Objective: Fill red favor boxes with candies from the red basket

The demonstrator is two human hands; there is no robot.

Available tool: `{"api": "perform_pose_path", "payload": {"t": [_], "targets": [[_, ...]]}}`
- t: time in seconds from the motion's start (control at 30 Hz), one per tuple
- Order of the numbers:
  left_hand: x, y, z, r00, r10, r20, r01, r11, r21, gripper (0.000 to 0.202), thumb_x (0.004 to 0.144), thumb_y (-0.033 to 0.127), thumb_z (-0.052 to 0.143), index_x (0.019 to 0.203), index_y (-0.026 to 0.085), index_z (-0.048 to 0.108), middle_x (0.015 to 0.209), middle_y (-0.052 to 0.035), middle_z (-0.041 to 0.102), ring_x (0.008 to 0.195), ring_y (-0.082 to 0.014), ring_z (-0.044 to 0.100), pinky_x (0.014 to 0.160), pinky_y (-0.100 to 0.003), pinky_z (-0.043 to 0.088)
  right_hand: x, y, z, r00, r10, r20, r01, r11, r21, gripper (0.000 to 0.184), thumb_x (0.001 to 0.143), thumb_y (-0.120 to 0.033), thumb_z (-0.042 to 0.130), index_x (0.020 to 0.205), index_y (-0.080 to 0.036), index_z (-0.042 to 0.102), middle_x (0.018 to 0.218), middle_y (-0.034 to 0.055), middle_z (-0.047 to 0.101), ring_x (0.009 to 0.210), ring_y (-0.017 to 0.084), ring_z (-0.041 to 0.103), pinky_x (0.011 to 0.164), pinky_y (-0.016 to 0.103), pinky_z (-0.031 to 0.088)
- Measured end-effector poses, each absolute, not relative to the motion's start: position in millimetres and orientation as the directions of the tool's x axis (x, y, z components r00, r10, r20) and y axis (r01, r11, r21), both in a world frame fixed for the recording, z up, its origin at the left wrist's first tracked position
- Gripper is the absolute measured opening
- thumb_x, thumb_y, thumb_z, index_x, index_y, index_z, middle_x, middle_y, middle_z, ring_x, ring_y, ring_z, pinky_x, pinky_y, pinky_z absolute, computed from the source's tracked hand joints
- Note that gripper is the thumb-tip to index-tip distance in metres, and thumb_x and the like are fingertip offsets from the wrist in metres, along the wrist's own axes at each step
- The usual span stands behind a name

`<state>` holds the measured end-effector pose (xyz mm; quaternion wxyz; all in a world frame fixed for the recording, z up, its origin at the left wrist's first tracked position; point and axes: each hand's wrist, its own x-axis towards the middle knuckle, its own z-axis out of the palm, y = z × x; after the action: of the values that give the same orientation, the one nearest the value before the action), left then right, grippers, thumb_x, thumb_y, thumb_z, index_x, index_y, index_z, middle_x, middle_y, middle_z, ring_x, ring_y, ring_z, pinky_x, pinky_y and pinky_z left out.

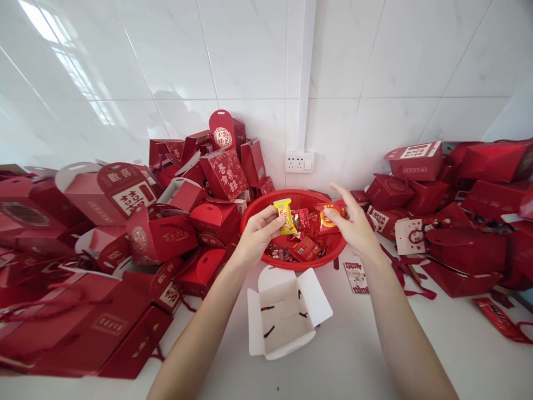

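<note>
Between the thumb and fingers of my left hand (260, 230) is a small yellow candy packet (285, 216), raised over the left rim of a red plastic basket (250, 214). My right hand (352, 222) grips a larger red snack packet (328, 218) with a yellow emblem, at the basket's right side; its index finger points up and away. Several red-wrapped sweets (305, 248) lie in the basket. In front of it a white-lined gift box (285, 319) stands with its flaps spread, dark cord ends showing on its inner walls.
Red gift boxes and bags are heaped on the left (162, 236) and on the right (466, 250). A printed card (356, 278) and a red wrapped bar (502, 320) lie on the white table (341, 355). A power socket (300, 162) is on the tiled wall behind.
</note>
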<state>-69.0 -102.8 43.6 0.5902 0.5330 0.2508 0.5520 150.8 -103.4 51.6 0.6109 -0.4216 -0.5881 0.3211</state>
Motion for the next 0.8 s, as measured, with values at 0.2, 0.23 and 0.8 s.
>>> {"api": "perform_pose_path", "payload": {"t": [0.2,0.23,0.8], "targets": [[-68,-106,45,0.284,0.900,0.330,-0.419,-0.193,0.887,0.035,0.077,0.033,0.084,0.108,0.017,0.077,0.108,-0.0078,0.075,0.096,-0.0209,0.072,0.087,-0.029,0.060,134,-114,59,-0.125,0.908,0.399,0.263,0.418,-0.869,0.026,0.087,-0.042,0.068,0.102,-0.023,0.078,0.111,0.0056,0.078,0.109,0.026,0.068,0.102,0.042,0.048],[-68,-107,45,0.290,0.897,0.334,-0.417,-0.196,0.888,0.035,0.077,0.033,0.084,0.108,0.018,0.076,0.109,-0.0080,0.075,0.097,-0.0214,0.072,0.088,-0.030,0.060,131,-115,60,-0.132,0.906,0.402,0.263,0.423,-0.867,0.027,0.086,-0.043,0.070,0.102,-0.023,0.078,0.110,0.0057,0.078,0.108,0.026,0.068,0.101,0.041,0.048],[-76,-113,62,0.096,0.985,0.142,-0.346,-0.100,0.933,0.031,0.066,0.032,0.075,0.087,0.017,0.058,0.078,-0.0022,0.069,0.054,-0.0112,0.059,0.038,-0.017,0.036,138,-124,66,-0.063,0.898,0.436,0.187,0.440,-0.878,0.021,0.081,-0.039,0.074,0.076,-0.019,0.076,0.075,0.0011,0.071,0.071,0.018,0.061,0.069,0.030,0.047]]}}
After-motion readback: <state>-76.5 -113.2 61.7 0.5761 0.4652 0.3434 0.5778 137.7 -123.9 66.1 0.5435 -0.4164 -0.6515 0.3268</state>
